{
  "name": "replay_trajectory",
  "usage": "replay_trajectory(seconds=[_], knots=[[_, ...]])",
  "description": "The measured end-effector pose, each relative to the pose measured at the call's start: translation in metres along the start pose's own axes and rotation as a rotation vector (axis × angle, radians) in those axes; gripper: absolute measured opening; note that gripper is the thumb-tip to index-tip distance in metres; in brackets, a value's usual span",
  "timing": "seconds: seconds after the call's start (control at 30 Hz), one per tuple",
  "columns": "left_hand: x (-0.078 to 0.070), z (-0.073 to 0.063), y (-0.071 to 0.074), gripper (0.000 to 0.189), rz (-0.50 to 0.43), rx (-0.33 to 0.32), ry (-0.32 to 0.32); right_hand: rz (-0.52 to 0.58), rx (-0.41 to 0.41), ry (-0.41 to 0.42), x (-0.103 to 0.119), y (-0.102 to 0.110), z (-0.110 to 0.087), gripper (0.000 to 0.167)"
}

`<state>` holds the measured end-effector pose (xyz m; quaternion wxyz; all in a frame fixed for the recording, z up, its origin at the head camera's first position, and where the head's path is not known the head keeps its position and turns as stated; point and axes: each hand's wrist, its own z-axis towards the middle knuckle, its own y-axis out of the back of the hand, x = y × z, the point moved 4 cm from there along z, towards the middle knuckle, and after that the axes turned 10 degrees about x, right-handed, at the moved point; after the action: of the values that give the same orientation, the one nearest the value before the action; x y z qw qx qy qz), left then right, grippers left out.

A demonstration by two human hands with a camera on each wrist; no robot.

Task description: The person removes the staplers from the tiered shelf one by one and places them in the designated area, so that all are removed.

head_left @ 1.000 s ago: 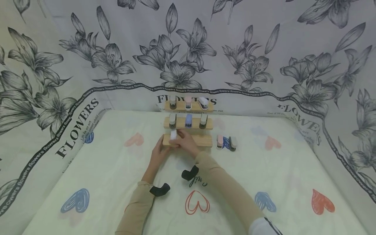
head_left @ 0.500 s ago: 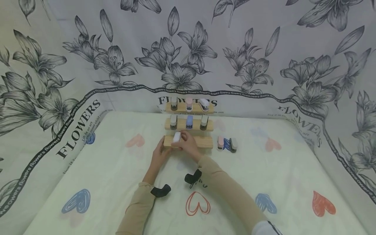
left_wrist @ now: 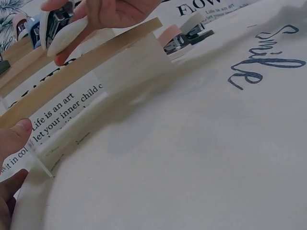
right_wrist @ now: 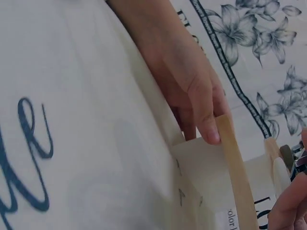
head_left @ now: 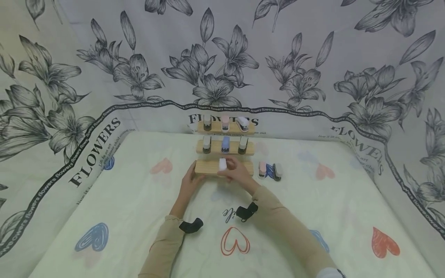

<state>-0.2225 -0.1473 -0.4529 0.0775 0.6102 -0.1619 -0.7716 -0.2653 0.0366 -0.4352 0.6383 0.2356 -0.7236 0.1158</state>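
Observation:
A small white stapler [head_left: 222,163] is pinched between the thumb and fingers of my right hand [head_left: 240,174], over the middle of the lowest tier of a three-tier wooden rack [head_left: 206,168]. Its pale base and metal inner part show in the left wrist view. My left hand [head_left: 189,180] grips the left end of that tier, the thumb [right_wrist: 207,125] on the front edge of the board. On the middle tier stand a blue stapler [head_left: 225,144] and two grey ones. The top tier bears a grey, a pink [head_left: 225,123] and a tilted white stapler [head_left: 243,123].
Right of the rack, a pink stapler [head_left: 262,169] and a grey stapler [head_left: 277,172] lie on the heart-printed cloth [head_left: 139,212]. A floral curtain [head_left: 295,50] hangs close behind the rack. Clear side panels [left_wrist: 41,160] support the tiers.
My right hand has moved the white stapler right along the lowest tier, from its left part to the middle. My left hand keeps its grip on the rack's end.

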Motion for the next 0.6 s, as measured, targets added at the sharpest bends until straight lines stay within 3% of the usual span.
replay_trajectory(seconds=[0.27, 0.4, 0.5, 0.6], knots=[[0.006, 0.002, -0.003, 0.065, -0.012, -0.013, -0.02, 0.049, -0.056, 0.025, -0.002, 0.025, -0.017, 0.069], [0.025, 0.009, -0.006, 0.068, -0.017, 0.002, -0.005, 0.05, -0.081, 0.0, -0.005, 0.039, -0.024, 0.067], [0.038, 0.012, -0.006, 0.07, 0.006, -0.007, 0.007, 0.037, -0.064, 0.014, -0.004, 0.048, -0.028, 0.065], [0.039, 0.011, -0.005, 0.071, 0.011, -0.013, -0.001, -0.032, -0.022, 0.041, -0.004, 0.056, -0.031, 0.063]])
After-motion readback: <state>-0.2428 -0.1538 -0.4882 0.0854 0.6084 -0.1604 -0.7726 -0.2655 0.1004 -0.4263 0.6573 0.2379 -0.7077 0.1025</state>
